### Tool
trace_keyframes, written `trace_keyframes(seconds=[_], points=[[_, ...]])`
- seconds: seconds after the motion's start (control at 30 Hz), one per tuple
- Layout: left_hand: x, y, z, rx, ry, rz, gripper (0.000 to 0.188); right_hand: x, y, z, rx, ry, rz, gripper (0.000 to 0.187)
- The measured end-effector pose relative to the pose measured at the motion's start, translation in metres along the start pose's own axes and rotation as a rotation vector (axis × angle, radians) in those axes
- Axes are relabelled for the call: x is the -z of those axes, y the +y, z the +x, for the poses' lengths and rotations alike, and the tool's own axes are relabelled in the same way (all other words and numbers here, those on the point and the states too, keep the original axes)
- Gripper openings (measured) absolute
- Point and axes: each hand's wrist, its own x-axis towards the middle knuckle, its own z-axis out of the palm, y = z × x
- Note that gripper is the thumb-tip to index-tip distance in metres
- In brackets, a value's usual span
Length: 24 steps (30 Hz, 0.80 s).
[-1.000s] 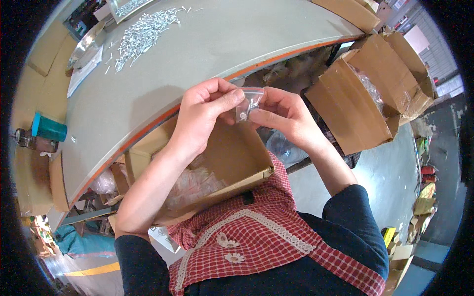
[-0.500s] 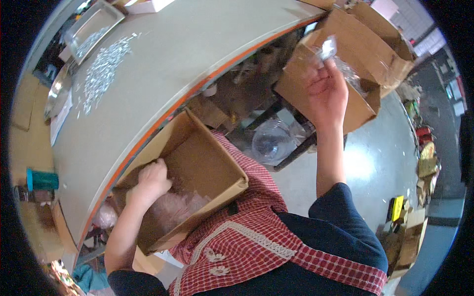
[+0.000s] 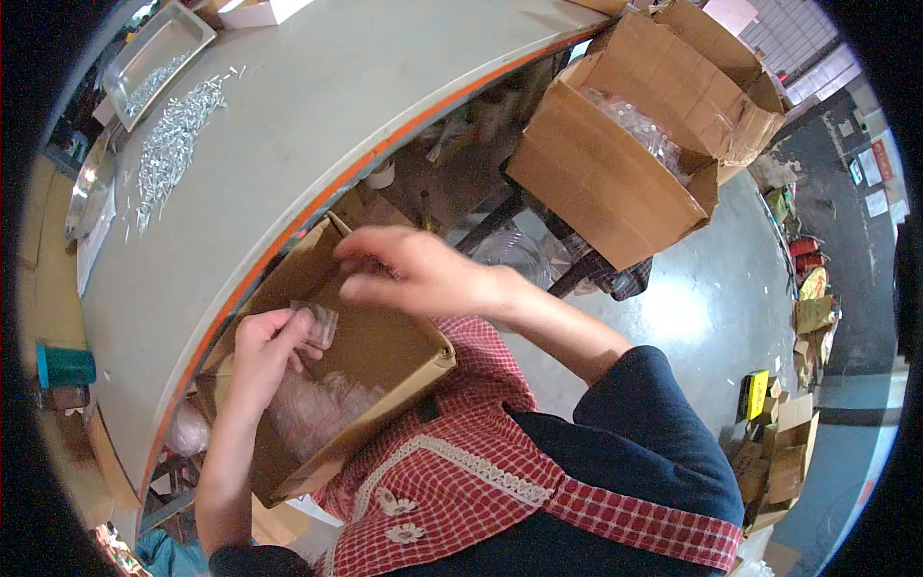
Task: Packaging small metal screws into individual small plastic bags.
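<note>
My left hand [image 3: 264, 354] pinches a small clear plastic bag [image 3: 320, 327] between thumb and fingers, over an open cardboard box [image 3: 402, 338] in front of me. Crumpled clear plastic bags [image 3: 312, 415] lie in the bottom of that box. Just right of the left hand and a little higher, my right hand [image 3: 415, 269] reaches across the box. Its fingers are spread and slightly blurred, with nothing visible in them. At the far right, a larger open carton [image 3: 601, 183] contains several clear plastic packets [image 3: 646, 133].
A grey table [image 3: 317, 96] with an orange edge spans the left. On it lie a heap of small metal pieces [image 3: 178, 144] and a metal tray [image 3: 197, 38]. A teal cup [image 3: 65, 365] stands at far left. Cartons [image 3: 779, 462] sit on the floor at right.
My right hand has swung left from the far carton to above the near box; the packet it held is no longer in it. My left hand has risen from inside the box with a bag.
</note>
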Motion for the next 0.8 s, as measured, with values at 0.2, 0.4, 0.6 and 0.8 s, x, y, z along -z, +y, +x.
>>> trace_keyframes(seconds=[0.2, 0.4, 0.6, 0.8], points=[[-0.015, 0.024, -0.032, -0.053, 0.157, -0.209, 0.055, -0.033, -0.024, 0.030, 0.214, 0.044, -0.216, 0.042], [-0.009, 0.013, -0.046, -0.111, 0.141, -0.281, 0.052, -0.044, -0.040, 0.037, 0.086, 0.023, 0.169, 0.012], [0.007, 0.003, -0.054, -0.397, 0.250, -0.084, 0.019, -0.047, -0.058, 0.046, -0.182, -0.248, 0.245, 0.013], [0.011, 0.008, -0.067, -0.343, 0.352, -0.273, 0.013, -0.045, -0.059, 0.050, -0.281, -0.279, 0.580, 0.017]])
